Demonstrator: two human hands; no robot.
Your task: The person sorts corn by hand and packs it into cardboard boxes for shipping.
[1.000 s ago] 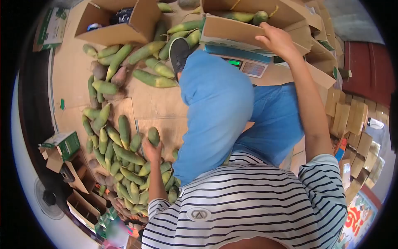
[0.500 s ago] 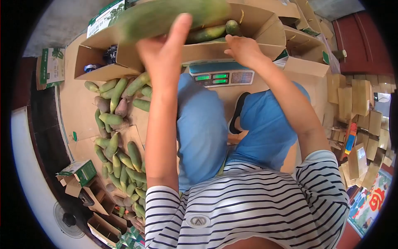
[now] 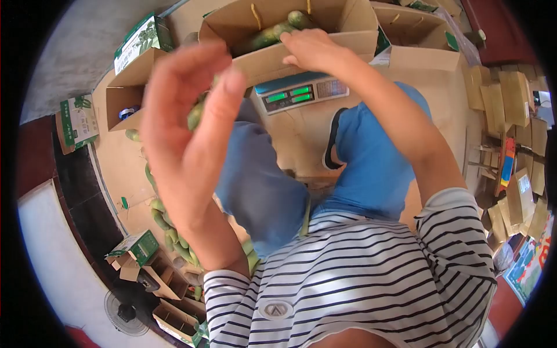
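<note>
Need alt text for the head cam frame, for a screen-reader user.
The person's right hand holds the front rim of a cardboard box of green fruits standing on a digital scale. The left hand is raised close to the camera, blurred; a loose pile lies on the floor at left.

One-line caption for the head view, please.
Right hand holds the rim of a brown cardboard box of long green fruits on a digital scale; left hand raised, blurred.
</note>
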